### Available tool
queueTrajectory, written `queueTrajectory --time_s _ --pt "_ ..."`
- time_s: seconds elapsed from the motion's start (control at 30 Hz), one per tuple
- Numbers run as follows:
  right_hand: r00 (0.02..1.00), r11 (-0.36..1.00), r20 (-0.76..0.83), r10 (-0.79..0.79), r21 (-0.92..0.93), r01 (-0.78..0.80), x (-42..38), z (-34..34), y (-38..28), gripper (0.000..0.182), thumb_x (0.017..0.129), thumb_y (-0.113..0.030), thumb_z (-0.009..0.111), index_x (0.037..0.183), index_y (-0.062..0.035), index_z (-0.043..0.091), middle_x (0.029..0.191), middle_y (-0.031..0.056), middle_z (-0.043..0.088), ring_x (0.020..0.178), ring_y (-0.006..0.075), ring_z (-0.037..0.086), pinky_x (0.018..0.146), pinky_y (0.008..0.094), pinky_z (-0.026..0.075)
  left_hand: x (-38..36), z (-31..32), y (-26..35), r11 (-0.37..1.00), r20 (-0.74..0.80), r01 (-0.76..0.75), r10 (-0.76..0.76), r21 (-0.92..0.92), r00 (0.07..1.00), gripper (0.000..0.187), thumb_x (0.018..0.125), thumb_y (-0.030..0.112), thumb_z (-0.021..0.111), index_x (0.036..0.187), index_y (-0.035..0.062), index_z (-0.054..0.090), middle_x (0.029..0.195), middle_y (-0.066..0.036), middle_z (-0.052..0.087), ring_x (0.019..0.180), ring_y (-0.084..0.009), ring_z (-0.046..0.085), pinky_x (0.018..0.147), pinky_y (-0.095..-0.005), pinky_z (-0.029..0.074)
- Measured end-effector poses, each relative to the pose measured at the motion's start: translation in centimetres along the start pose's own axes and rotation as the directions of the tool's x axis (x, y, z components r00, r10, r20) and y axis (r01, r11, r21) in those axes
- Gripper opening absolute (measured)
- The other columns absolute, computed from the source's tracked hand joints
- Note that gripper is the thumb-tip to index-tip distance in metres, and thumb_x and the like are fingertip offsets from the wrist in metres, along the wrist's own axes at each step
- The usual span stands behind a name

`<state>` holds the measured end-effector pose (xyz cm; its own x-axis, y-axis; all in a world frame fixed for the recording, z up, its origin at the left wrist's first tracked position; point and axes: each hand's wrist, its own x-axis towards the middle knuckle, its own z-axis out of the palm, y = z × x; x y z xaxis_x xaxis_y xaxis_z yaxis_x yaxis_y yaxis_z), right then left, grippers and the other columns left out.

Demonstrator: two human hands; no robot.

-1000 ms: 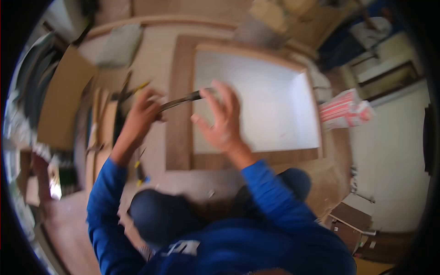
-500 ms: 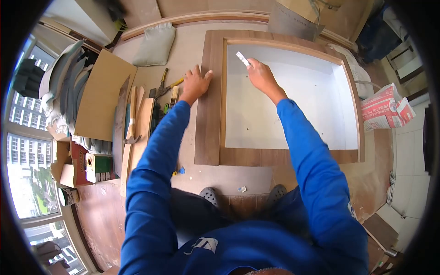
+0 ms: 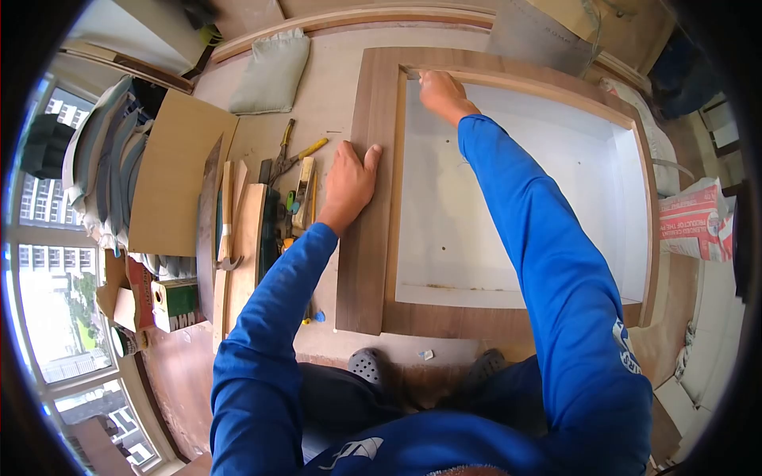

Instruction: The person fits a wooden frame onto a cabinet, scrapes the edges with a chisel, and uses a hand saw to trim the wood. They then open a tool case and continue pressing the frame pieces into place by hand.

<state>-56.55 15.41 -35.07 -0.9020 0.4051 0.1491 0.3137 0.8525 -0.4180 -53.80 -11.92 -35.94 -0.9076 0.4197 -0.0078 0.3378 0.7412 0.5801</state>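
Note:
A wooden frame with brown wood-grain faces surrounds a recessed white panel. On the left border of that frame rests my left hand, its thumb apart from the fingers and nothing held. My right hand is closed at the upper left inner corner of the frame, its fingertips against the inner edge. The white strip it held a moment earlier is hidden by the hand or too small to make out.
Left of the frame lie pliers, a hammer and wooden boards. A grey bag lies at the back. A red and white sack stands at the right. Boxes sit near the window.
My right hand has moved up and left from over the white panel to the frame's corner. The view has shifted, and my left hand now lies further over the left border.

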Motion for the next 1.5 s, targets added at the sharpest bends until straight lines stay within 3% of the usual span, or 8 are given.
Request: queueTrajectory --time_s 0.13,0.5,0.63,0.83,0.9,1.0,1.43,1.5 --pt "0.994 0.996 0.079 0.08 -0.055 -0.075 0.1 -1.5 -1.6 0.031 0.099 -0.013 0.046 0.115 -0.004 0.071 0.123 0.0235 0.07 0.116 0.0433 0.066 0.096 0.0521 0.054 0.1 0.4 -0.1 1.0 -0.02 -0.021 0.021 0.001 1.0 0.059 0.103 0.054 0.055 0.113 -0.0043 0.046 0.119 -0.034 0.06 0.108 -0.0523 0.06 0.094 -0.0569 0.049" --pt "0.983 0.984 0.048 -0.177 0.018 0.177 -3.5 -1.0 0.0 0.019 0.1 -0.012 0.051 0.101 -0.0006 0.066 0.095 0.0269 0.071 0.092 0.0488 0.066 0.078 0.0574 0.051 0.1 0.7 -0.1 0.998 -0.05 -0.042 0.044 0.038 0.998 0.059 0.103 0.055 0.053 0.111 -0.0029 0.046 0.115 -0.033 0.062 0.105 -0.0531 0.061 0.091 -0.0578 0.049" --pt "0.984 0.99 0.114 -0.134 0.048 0.13 -6.7 -1.8 -1.0 0.02 0.1 -0.013 0.051 0.1 -0.0008 0.066 0.094 0.0273 0.07 0.092 0.0491 0.066 0.078 0.057 0.051 0.0 0.6 0.0 0.998 -0.06 -0.041 0.043 0.038 0.997 0.059 0.103 0.055 0.054 0.111 -0.0032 0.047 0.113 -0.033 0.063 0.106 -0.0527 0.061 0.091 -0.058 0.049" --pt "0.948 0.95 0.08 -0.309 -0.031 0.312 -5.6 -2.1 0.5 0.024 0.1 -0.012 0.049 0.109 -0.0033 0.07 0.1 0.0248 0.073 0.097 0.0472 0.068 0.082 0.055 0.054 -0.1 0.5 0.0 0.998 -0.069 -0.04 0.043 0.046 0.997 0.059 0.102 0.055 0.055 0.112 -0.0036 0.048 0.115 -0.033 0.062 0.107 -0.0523 0.061 0.092 -0.0579 0.049" --pt "0.998 0.997 0.026 -0.051 -0.05 0.052 -3.3 -2.9 -0.4 0.027 0.097 -0.01 0.047 0.108 -0.0051 0.072 0.11 0.0217 0.073 0.105 0.0432 0.069 0.089 0.0536 0.055 -0.1 0.3 0.1 0.999 -0.062 -0.031 0.034 0.038 0.997 0.06 0.102 0.055 0.054 0.113 -0.0038 0.048 0.116 -0.033 0.062 0.107 -0.0524 0.06 0.092 -0.0576 0.049" --pt "0.999 0.999 0.036 -0.006 -0.051 0.008 -1.3 -2.0 -1.8 0.03 0.097 -0.011 0.047 0.113 -0.0064 0.072 0.115 0.0214 0.073 0.109 0.0425 0.068 0.092 0.0521 0.055 -0.1 0.3 0.2 0.999 -0.043 -0.023 0.024 0.028 0.999 0.06 0.103 0.054 0.054 0.114 -0.0041 0.048 0.119 -0.032 0.061 0.109 -0.0525 0.06 0.093 -0.0573 0.049" --pt "0.991 0.994 0.09 -0.099 -0.042 0.103 -2.0 -1.0 -0.3 0.024 0.096 -0.011 0.051 0.11 -0.0051 0.07 0.109 0.0213 0.073 0.103 0.0437 0.068 0.086 0.0535 0.055 0.0 -0.1 0.5 1.0 0.009 0.018 -0.019 0.021 1.0 0.06 0.103 0.054 0.053 0.115 -0.0045 0.048 0.123 -0.032 0.059 0.113 -0.0517 0.058 0.096 -0.0557 0.048" --pt "0.991 0.992 0.044 -0.128 0.022 0.127 -2.9 -1.0 -0.3 0.018 0.1 -0.014 0.051 0.101 -0.0026 0.066 0.097 0.025 0.071 0.094 0.0479 0.066 0.079 0.0576 0.051 -0.1 -0.1 0.6 1.0 -0.002 0.011 -0.011 0.018 1.0 0.059 0.103 0.054 0.053 0.114 -0.0043 0.049 0.122 -0.032 0.059 0.113 -0.0516 0.058 0.096 -0.0557 0.048"
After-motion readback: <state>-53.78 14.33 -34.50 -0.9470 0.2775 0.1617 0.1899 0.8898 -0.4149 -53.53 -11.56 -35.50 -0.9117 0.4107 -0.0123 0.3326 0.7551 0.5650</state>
